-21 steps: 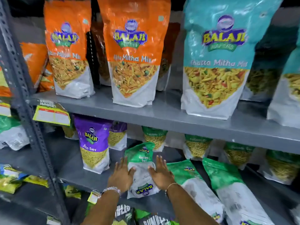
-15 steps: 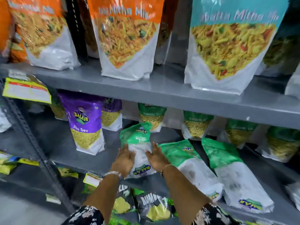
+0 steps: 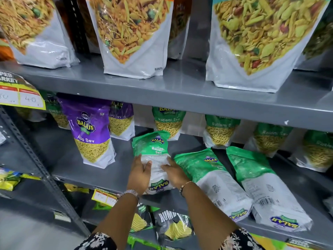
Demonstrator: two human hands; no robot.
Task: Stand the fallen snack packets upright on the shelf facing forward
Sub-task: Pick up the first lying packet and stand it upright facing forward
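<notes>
Purple Aloo Sev packet point(image 3: 92, 130) standing upright, yellow price tag point(image 3: 21, 94), big mix bags point(image 3: 131, 33) above

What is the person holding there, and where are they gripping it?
A green Ratlami Sev packet, held between the left hand and right hand, which press on its two side edges around the white lower half.

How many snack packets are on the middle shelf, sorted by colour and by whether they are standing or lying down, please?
Purple packets, standing: 2
Green packets, standing at the back: 5
Green packets, lying flat: 2
Green packet between the left hand and right hand: 1
Total: 10
</notes>
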